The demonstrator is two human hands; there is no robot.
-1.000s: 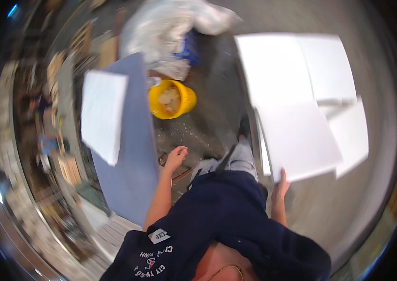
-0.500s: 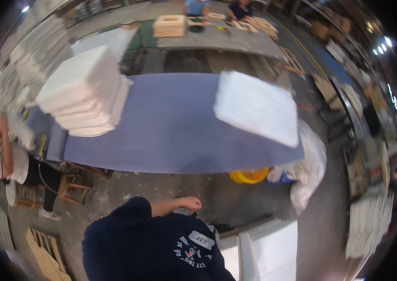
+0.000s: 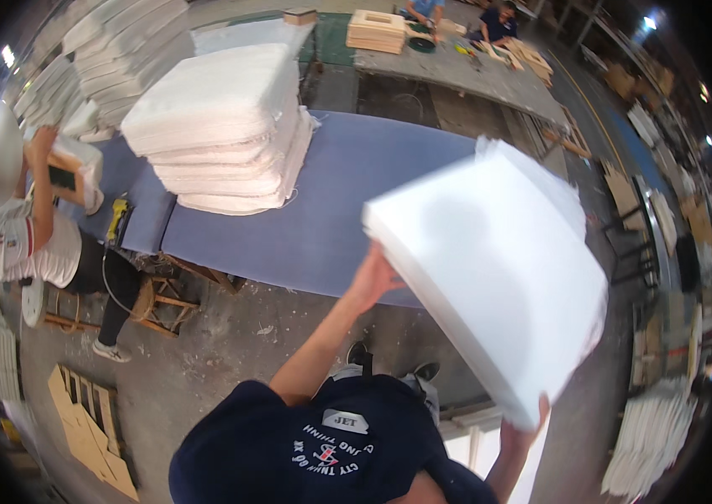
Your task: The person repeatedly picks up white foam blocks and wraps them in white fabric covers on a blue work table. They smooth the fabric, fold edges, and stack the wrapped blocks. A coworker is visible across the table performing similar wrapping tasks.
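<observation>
A thick white slab, apparently foam [image 3: 490, 260], is held up tilted over the right part of the blue-grey table [image 3: 356, 168]. My left hand [image 3: 374, 281] grips its left edge near the far corner, fingers partly behind it. At its near corner, my right hand [image 3: 525, 424] holds the bottom edge. Mostly covered by the slab, a fluffy white sheet or pile [image 3: 541, 172] shows at its far right side. A stack of white padded pieces [image 3: 221, 126] stands on the table's left part.
At left a co-worker [image 3: 28, 227] handles a padded wooden frame [image 3: 70, 176] beside a yellow tool [image 3: 118, 220]. A wooden stool [image 3: 167, 302] stands by the table. Two people work at a far grey table [image 3: 465, 80]. More white pieces [image 3: 473, 454] lie behind my right arm.
The white slab has come up in front of me, with both hands on it. Earlier my left hand was low by my body. My view has shifted, moving the table leftward.
</observation>
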